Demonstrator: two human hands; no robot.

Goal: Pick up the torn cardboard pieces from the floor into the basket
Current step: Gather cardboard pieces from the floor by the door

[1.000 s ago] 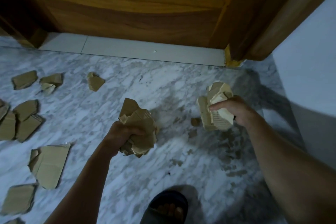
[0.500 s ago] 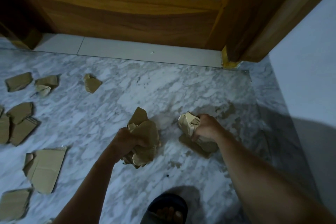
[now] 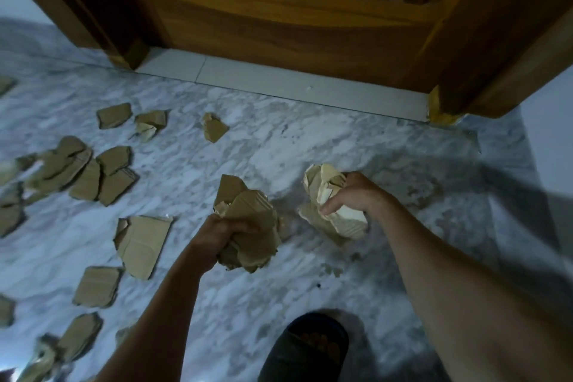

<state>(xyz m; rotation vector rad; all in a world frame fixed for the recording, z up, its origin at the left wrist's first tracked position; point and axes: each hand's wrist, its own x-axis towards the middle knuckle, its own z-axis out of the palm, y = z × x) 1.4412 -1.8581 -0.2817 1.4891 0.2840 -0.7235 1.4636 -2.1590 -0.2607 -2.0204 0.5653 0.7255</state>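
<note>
A wooden door [image 3: 294, 25] fills the top of the view, set in a dark wooden frame [image 3: 496, 49] with a pale sill [image 3: 279, 84] along its foot. Below it spreads the marble floor [image 3: 310, 146], white with grey veins, meeting a pale wall [image 3: 548, 121] at the right.

Torn cardboard pieces lie scattered over the left half of the floor. The biggest loose piece [image 3: 142, 243] lies flat just left of the left forearm, with a smaller piece [image 3: 97, 287] beside its lower corner. A heap of overlapping pieces [image 3: 90, 175] sits farther left, and three small scraps lie nearer the door: one [image 3: 113, 115], a crumpled one [image 3: 151, 124] just beside it, and a third [image 3: 214, 129] apart to the right. More pieces at the lower left edge are blurred.

The left hand [image 3: 217, 234] grips a brown bundle of cardboard [image 3: 251, 223], its fingers curled tight round it. The right hand [image 3: 353, 194] grips a paler bundle [image 3: 325, 195], fingers [image 3: 330, 206] wrapped round its middle; whether its lower end touches the floor cannot be told. The two bundles are near each other but apart.

A dark sandal [image 3: 305, 347] with a foot in it stands at the bottom edge, between the two forearms.
</note>
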